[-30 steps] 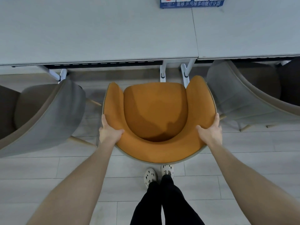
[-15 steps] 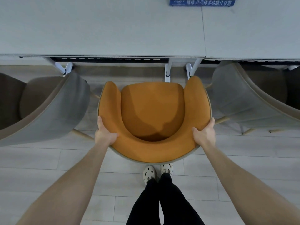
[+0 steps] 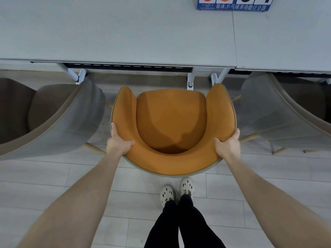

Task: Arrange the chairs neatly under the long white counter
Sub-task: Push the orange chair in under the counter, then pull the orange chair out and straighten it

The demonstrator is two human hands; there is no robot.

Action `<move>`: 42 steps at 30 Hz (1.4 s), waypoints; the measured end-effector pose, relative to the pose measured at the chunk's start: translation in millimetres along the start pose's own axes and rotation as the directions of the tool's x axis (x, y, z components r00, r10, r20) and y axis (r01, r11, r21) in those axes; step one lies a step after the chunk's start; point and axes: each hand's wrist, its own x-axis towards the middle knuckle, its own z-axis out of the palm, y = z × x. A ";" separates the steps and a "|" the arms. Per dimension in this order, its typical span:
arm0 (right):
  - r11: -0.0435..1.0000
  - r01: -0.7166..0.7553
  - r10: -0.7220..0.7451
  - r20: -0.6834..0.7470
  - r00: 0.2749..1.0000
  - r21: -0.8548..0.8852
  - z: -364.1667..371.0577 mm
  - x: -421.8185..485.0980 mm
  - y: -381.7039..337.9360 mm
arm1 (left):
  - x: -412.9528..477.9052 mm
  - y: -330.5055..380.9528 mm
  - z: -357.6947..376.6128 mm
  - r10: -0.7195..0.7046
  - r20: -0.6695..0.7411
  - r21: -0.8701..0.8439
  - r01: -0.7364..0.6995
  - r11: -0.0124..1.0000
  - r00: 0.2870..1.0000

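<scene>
At the bottom edge the person's black trousers are cut off by the frame, and only the toes of two pale perforated shoes show, close behind the orange chair. Both bare forearms enter from the lower corners and reach forward and inward. The left hand grasps the left side of the curved backrest, thumb laid across the orange padding and fingers running up along the outer shell, where their tips are hard to make out. The right hand grasps the right side the same way, thumb on the padding, fingers wrapped over the rim. The chair's own legs are hidden under its shell. It stands on a pale grey plank floor, facing the counter, with its seat out in the open and its two arm tips just short of the counter's front edge. A grey chair sits just beside it on the left, angled and cut off by the frame; a second grey chair on the right is partly tucked under the counter and also cut off. White counter legs show past the orange arms. The long white counter fills the top, a seam dividing it, and a blue scoreboard is cropped at the top edge.
</scene>
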 end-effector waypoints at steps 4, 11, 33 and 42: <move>0.998 -0.005 0.004 -0.015 1.000 -0.066 2.1 -6.4 -2.5 | -4.4 -8.0 -10.9 0.051 0.067 -0.009 -0.051 0.999 0.996; 0.788 0.249 -0.295 0.010 0.956 -0.563 42.5 -62.4 -42.2 | -15.8 -17.8 -47.7 0.208 0.150 0.072 -0.221 0.973 0.967; 0.520 0.528 -0.327 0.414 0.849 -0.672 289.8 -218.7 -194.9 | 145.5 -182.5 -245.8 0.570 0.042 0.685 -0.439 0.581 0.820; 0.345 0.568 -0.385 0.440 0.812 -0.747 296.1 -205.4 -199.1 | 175.7 -193.1 -233.0 0.507 0.148 0.693 -0.455 0.560 0.849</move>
